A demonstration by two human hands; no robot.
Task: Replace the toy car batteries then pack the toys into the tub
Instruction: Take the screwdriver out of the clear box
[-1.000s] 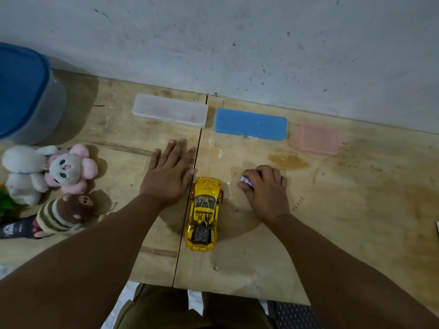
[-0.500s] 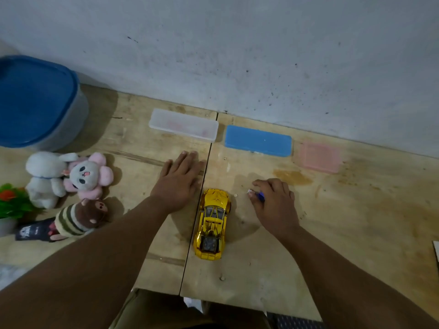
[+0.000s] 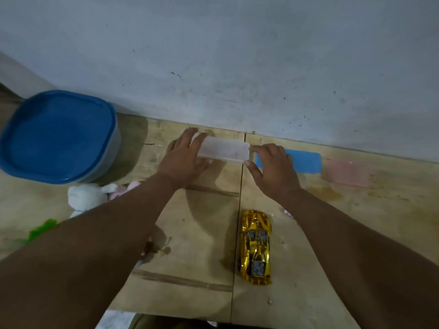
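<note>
Gold toy car (image 3: 255,245) lies on the wooden table (image 3: 332,269), long axis near-to-far, nose far. Both hands have left its sides since half a second ago: left hand (image 3: 184,160) and right hand (image 3: 273,168) now grip the clear case (image 3: 223,151) ends. No legible writing.

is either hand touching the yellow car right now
No, the yellow car lies alone on the table while the left hand and right hand are both at the clear case near the wall.

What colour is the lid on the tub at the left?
Blue. The tub lid shows plainly in the head view, over a greyish tub wall.
</note>
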